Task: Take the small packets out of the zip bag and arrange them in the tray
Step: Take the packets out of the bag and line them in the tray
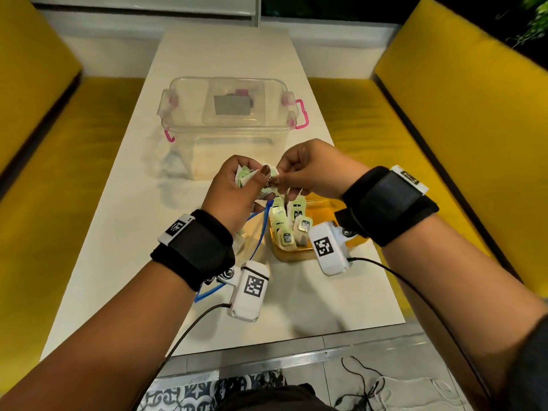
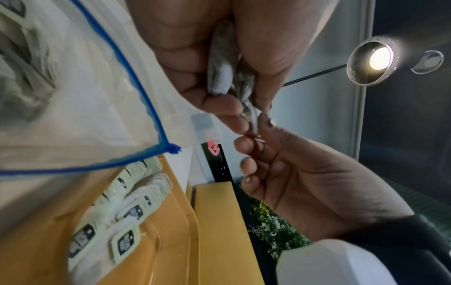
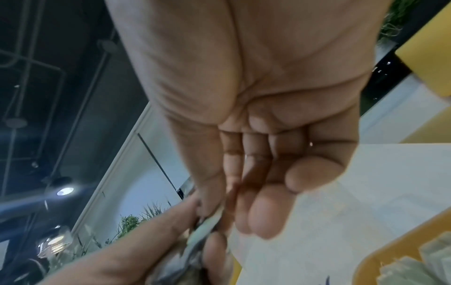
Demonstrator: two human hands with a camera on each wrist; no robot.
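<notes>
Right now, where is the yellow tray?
In the head view the yellow tray sits on the white table, below the right hand, right of the zip bag.

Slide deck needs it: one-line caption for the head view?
Left hand holds a bunch of packets while the right hand pinches one above the yellow tray.
</notes>
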